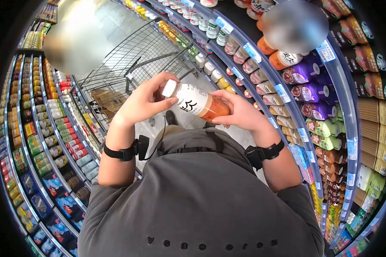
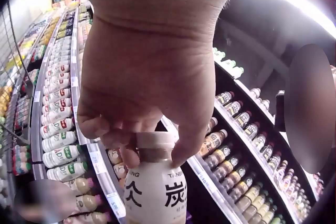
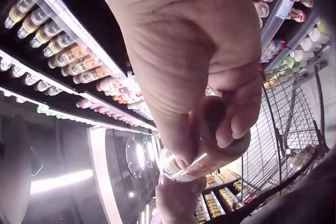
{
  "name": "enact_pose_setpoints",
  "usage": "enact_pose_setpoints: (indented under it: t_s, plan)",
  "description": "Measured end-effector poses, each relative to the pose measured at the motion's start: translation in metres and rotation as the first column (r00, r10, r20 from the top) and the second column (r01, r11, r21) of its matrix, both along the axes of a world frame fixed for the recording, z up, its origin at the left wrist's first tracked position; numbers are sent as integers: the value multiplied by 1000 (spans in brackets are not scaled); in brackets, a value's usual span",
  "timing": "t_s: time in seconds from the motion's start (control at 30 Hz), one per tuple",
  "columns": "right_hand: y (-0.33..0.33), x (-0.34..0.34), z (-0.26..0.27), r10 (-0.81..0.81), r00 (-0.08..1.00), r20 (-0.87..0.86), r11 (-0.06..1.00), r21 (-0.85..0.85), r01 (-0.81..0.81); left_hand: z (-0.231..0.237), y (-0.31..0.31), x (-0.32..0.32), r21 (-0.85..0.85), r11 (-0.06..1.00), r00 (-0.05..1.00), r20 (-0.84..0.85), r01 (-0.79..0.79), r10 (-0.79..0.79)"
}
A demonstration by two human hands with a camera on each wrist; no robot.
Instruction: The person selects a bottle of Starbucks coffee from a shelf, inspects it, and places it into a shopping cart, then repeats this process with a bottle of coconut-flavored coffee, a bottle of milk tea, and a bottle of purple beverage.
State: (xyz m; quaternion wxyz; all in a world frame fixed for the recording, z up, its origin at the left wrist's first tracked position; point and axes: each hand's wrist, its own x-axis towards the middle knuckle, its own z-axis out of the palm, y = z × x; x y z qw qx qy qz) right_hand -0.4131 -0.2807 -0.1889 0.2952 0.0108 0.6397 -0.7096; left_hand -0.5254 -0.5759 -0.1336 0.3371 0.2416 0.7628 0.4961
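A plastic drink bottle [image 1: 197,103] with a white cap, a white label with large black characters and an orange lower part lies tilted between both hands, in front of the torso. At its neck, my left hand [image 1: 143,100] grips just below the cap [image 2: 156,140], thumb on one side and fingers on the other in the left wrist view. My right hand [image 1: 242,110] holds the orange base end, its thumb along the near side. In the right wrist view the right hand [image 3: 199,77] covers much of the bottle [image 3: 197,166].
A wire shopping cart [image 1: 137,53] stands just ahead, with a cardboard box [image 1: 107,102] in it. Shelves of bottled drinks [image 1: 304,92] curve close along the right. Shelves of packaged goods [image 1: 43,141] run along the left. Pale floor [image 1: 116,21] shows beyond the cart.
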Motion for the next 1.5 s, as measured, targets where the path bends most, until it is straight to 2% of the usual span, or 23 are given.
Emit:
enact_pose_setpoints:
  t_s: [0.03,0.07,0.2,0.27,0.37,0.4,0.57,0.63,0.67,0.77,0.97,1.03,1.17,1.23,1.3,1.37,1.4,1.43,1.5]
  plan:
    - [-5,-1,2,10,999,48,1000,-30,-9,0,-7,1,-6,1000,1000,-8,25,-25]
    - [-12,-1,5,-3,1000,14,998,-60,4,-1,-14,2,-15,1000,1000,4,16,-16]
    - [-42,-11,6,51,999,9,999,-7,-50,4,-47,0,-20,1000,1000,-14,-11,11]
    - [-66,-17,5,22,999,-31,999,-22,-23,6,-72,-1,-32,999,999,-37,4,-5]
    - [-108,-32,8,59,998,34,998,34,-60,-6,-117,0,64,995,990,-107,-81,87]
    - [-124,-38,8,76,997,32,997,15,-76,-7,-135,-2,45,995,988,-123,-87,92]
    - [-204,-61,6,105,991,83,991,78,-112,-22,-226,1,99,977,979,-64,-187,194]
    - [-235,-72,9,115,989,96,993,6,-116,-25,-259,3,147,964,972,-45,-223,232]
    - [-252,-76,12,124,988,86,991,43,-128,-22,-281,3,54,979,981,19,-195,194]
    - [-294,-88,9,162,981,109,986,16,-164,-27,-325,7,-13,974,974,13,-228,228]
    - [-365,-102,3,195,968,158,981,-49,-190,-49,-392,17,95,943,948,20,-319,319]
    - [-380,-106,0,196,957,213,979,-104,-177,-61,-406,20,132,933,942,18,-335,336]
    - [-397,-111,-7,209,950,233,977,-89,-193,-81,-417,23,181,890,908,62,-418,414]
    - [-398,-114,-15,212,947,243,976,-109,-190,-91,-420,19,202,814,815,356,-544,457]
    - [-398,-118,-27,216,940,265,976,-91,-198,-113,-417,18,249,775,794,382,-581,473]
    - [-401,-126,-37,222,935,277,975,-82,-207,-127,-414,11,136,769,756,354,-624,551]
    - [-403,-130,-40,237,933,272,971,-38,-236,-128,-409,9,74,761,747,272,-645,607]
    - [-405,-136,-45,253,930,266,965,5,-264,-128,-408,4,64,762,745,274,-645,608]
    - [-404,-153,-61,298,906,301,953,-52,-297,-127,-408,-7,27,790,784,146,-613,603]
